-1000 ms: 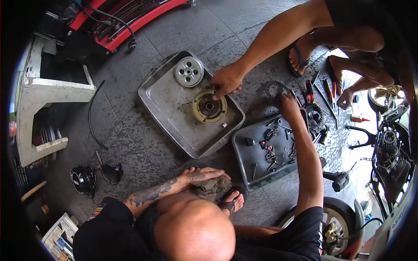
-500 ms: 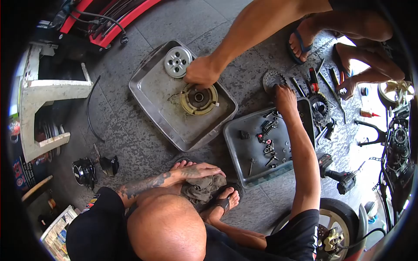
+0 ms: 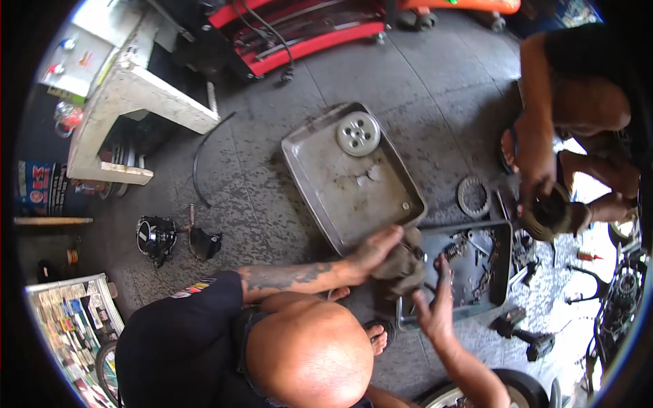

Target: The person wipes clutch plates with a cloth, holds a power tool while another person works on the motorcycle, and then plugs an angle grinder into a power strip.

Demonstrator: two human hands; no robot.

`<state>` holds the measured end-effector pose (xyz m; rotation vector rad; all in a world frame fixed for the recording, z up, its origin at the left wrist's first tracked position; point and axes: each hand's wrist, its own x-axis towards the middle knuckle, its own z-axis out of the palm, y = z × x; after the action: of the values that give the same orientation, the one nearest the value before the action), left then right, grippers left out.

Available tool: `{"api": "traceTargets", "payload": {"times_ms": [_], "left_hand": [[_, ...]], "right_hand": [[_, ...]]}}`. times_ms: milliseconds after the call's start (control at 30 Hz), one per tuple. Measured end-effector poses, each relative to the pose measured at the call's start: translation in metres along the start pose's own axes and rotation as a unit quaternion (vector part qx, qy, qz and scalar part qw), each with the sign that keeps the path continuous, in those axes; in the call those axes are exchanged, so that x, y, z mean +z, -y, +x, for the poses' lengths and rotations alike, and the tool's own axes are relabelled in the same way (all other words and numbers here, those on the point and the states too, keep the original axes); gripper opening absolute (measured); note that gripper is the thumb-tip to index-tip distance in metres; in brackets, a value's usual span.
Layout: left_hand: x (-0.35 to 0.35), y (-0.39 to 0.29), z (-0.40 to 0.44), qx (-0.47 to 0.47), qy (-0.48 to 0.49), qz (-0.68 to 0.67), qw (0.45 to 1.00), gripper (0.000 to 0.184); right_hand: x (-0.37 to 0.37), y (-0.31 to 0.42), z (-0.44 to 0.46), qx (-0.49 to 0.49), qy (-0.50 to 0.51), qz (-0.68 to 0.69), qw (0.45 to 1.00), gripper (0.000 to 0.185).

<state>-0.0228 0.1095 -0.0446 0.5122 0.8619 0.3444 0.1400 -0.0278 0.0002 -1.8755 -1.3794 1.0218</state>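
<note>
My left hand (image 3: 373, 254), its forearm tattooed, holds a crumpled brown-grey rag (image 3: 400, 270) above the gap between two trays. The fingers lie extended along the rag. Just right of it, my right hand (image 3: 437, 299) is open with fingers apart and nothing in it, over the near-left part of a dark tray (image 3: 507, 272). Small bolts, springs and other metal parts lie in that tray. The grey metal tray (image 3: 340, 197) beyond my left hand contains a silver disc with holes (image 3: 358, 134). A toothed metal ring (image 3: 461, 198) lies on the floor behind the dark tray.
A co-worker's hands (image 3: 541, 178) hold a round, bowl-like part (image 3: 549, 216) at the right. A power tool (image 3: 534, 342) and a wheel (image 3: 524, 387) are near right. Black engine parts (image 3: 156, 238) lie left, by a white stand (image 3: 170, 102). A red rack (image 3: 320, 41) stands behind.
The camera view has shifted. My right hand has left the toothed ring and come back beside the rag, which my left hand has raised. The co-worker has lifted the round part out of the grey tray.
</note>
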Motion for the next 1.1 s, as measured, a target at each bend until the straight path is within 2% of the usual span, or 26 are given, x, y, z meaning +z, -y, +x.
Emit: {"api": "traceTargets", "payload": {"times_ms": [67,100,133,200,233,267,300,333,367,433,467,533,600,733,800,833,867,933,1000,1067,1100], "left_hand": [[0.018,0.017,0.007,0.027,-0.018,-0.031,0.999,0.031],[0.021,0.023,0.007,-0.020,-0.014,-0.079,0.997,0.039],[0.016,0.036,0.016,0.008,-0.021,-0.090,0.996,0.043],[0.006,0.016,-0.003,-0.052,0.054,-0.144,0.987,0.048],[-0.001,0.012,-0.015,-0.030,0.041,-0.024,0.998,0.048],[-0.008,0.009,-0.028,-0.007,0.030,0.094,0.995,0.047],[-0.021,-0.007,-0.043,-0.038,0.067,0.288,0.955,0.045],[-0.040,-0.009,-0.054,-0.056,0.082,0.381,0.919,0.044],[-0.059,-0.010,-0.066,-0.071,0.101,0.470,0.874,0.043],[-0.105,0.011,-0.070,-0.161,0.120,0.202,0.959,0.040],[-0.103,0.002,-0.083,-0.100,0.088,0.188,0.973,0.040],[-0.113,-0.008,-0.093,-0.032,0.010,0.232,0.972,0.044],[-0.120,-0.017,-0.095,-0.006,-0.053,0.233,0.971,0.043],[-0.104,-0.022,-0.087,0.034,-0.111,0.192,0.974,0.040],[-0.098,-0.022,-0.081,0.024,-0.128,0.206,0.970,0.038],[-0.095,-0.022,-0.079,0.035,-0.144,0.234,0.961,0.040],[-0.093,-0.027,-0.083,0.025,-0.148,0.233,0.961,0.040],[-0.085,-0.037,-0.095,0.006,-0.205,0.302,0.931,0.046],[-0.082,-0.038,-0.121,-0.008,-0.277,0.324,0.905,0.061],[-0.101,-0.019,-0.156,-0.061,-0.329,0.286,0.898,0.062],[-0.096,-0.023,-0.179,-0.052,-0.340,0.290,0.893,0.062]], "right_hand": [[0.020,0.034,0.007,-0.038,-0.002,0.042,0.998,0.090],[0.031,0.028,0.016,-0.100,0.044,-0.124,0.986,0.091],[0.042,0.023,0.026,-0.141,-0.001,-0.152,0.978,0.079],[0.053,0.009,0.044,-0.114,-0.043,-0.023,0.992,0.068],[0.052,0.006,0.044,-0.089,-0.044,-0.034,0.994,0.061],[0.051,0.009,0.049,-0.130,-0.029,-0.047,0.990,0.048],[0.050,0.014,0.050,-0.105,0.027,-0.083,0.991,0.038],[0.051,0.019,0.048,-0.080,0.084,-0.115,0.987,0.029],[0.058,0.016,0.048,-0.096,0.070,-0.124,0.985,0.019],[0.065,0.011,0.050,-0.097,0.089,-0.132,0.982,0.019],[0.071,0.012,0.060,-0.108,0.109,-0.143,0.978,0.020],[0.081,0.017,0.078,-0.123,0.055,-0.152,0.979,0.030],[0.082,0.033,0.097,-0.068,0.058,-0.149,0.985,0.037],[0.089,0.052,0.125,-0.104,0.084,-0.163,0.977,0.049],[0.086,0.068,0.119,-0.173,0.066,-0.254,0.949,0.067],[0.082,0.074,0.115,-0.111,0.145,-0.179,0.967,0.081],[0.078,0.081,0.104,-0.127,0.077,-0.159,0.976,0.067],[0.071,0.072,0.082,-0.140,0.024,-0.083,0.986,0.043],[0.040,0.089,0.052,-0.014,0.042,-0.043,0.998,0.027],[0.013,0.095,0.020,0.140,0.063,-0.094,0.984,0.025],[0.003,0.093,0.000,0.178,0.052,-0.074,0.980,0.022]]}}
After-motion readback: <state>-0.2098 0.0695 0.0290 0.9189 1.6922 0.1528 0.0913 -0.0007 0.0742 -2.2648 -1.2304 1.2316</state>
